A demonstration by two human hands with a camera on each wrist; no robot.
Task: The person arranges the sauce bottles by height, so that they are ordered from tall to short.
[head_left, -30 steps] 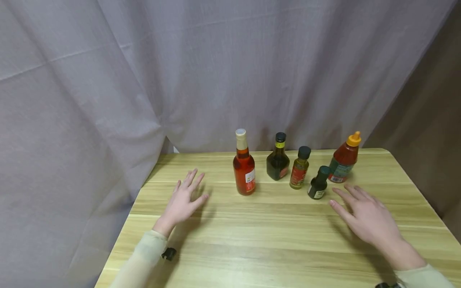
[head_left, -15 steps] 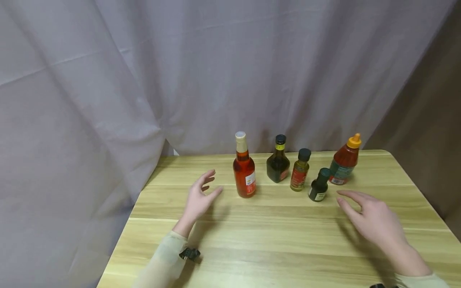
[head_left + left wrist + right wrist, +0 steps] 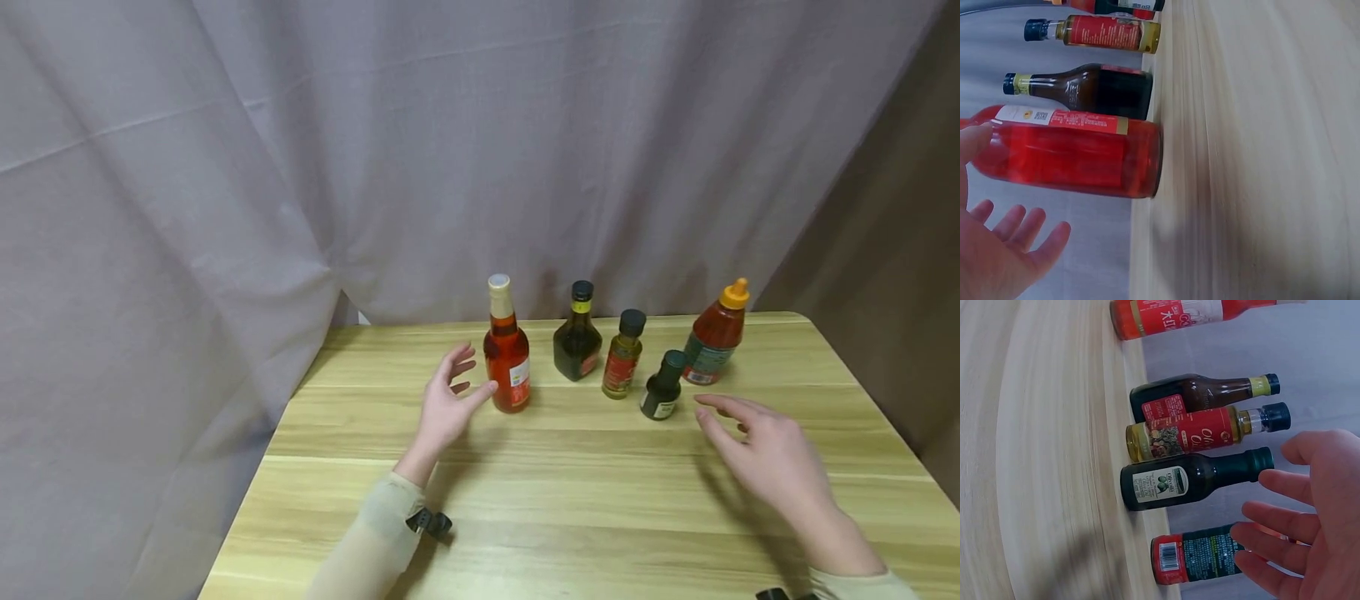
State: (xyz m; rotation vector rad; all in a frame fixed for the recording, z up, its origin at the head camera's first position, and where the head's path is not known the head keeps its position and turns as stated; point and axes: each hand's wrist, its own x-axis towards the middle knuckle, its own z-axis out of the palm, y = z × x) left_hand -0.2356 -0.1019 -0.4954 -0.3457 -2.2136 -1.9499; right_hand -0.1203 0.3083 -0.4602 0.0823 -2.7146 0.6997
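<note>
My left hand [image 3: 444, 408] is beside a tall red bottle [image 3: 507, 367] with a cream neck, thumb and fingers spread around its left side; the thumb overlaps the bottle in the head view. In the left wrist view the fingers [image 3: 1016, 228] hold nothing. My right hand [image 3: 772, 450] hovers with loosely bent fingers near a small dark green olive oil bottle [image 3: 663, 387]. Just behind that hand stands a red sauce squeeze bottle [image 3: 712, 337] with an orange tip. In the right wrist view the fingers [image 3: 1279, 515] are apart, overlapping the squeeze bottle.
Between the hands' bottles stand a dark sauce bottle [image 3: 577, 343] with a yellow neck band and an olive oil bottle [image 3: 622, 360] with a red label. All stand upright on a wooden table [image 3: 570, 508]. A grey curtain [image 3: 480, 150] hangs behind its far edge.
My left hand has moved right, towards the red bottle, and turned to face it with fingers bent. The right hand's fingers have drawn in slightly. The bottles stand where they were.
</note>
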